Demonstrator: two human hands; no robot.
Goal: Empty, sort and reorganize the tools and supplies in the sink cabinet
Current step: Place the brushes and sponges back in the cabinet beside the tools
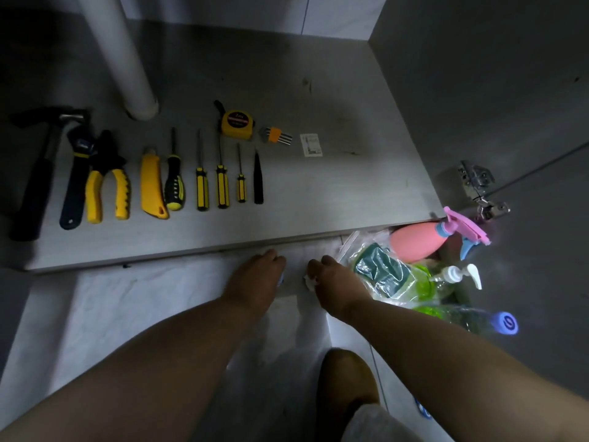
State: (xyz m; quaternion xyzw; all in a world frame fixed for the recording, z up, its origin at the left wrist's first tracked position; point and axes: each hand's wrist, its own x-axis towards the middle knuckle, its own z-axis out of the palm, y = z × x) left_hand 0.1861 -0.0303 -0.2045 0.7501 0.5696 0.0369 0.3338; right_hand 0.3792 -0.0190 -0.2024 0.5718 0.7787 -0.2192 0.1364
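A person crouches at an open sink cabinet, seen from above in dim light. On the cabinet floor [318, 193] the tools lie in a neat row, each apart from the next: a hammer [35, 173], pliers [108, 186], a knife [151, 183] and screwdrivers [202, 189], with a tape measure [237, 123] and hex keys [275, 139] just behind.

The supplies sit heaped outside, at the cabinet's right front corner: a pink spray bottle [417, 240], a bag of sponges [382, 272] and a pump bottle [455, 275].

Both hands hang low just in front of the cabinet edge. The right hand [333, 282] curls its fingers round a small white scrap [310, 280], perhaps paper. The left hand [255, 279] has its fingers bent downward; I cannot tell whether it holds anything.

The right forearm passes close over the heap, so a careless sideways reach could topple the bottles.
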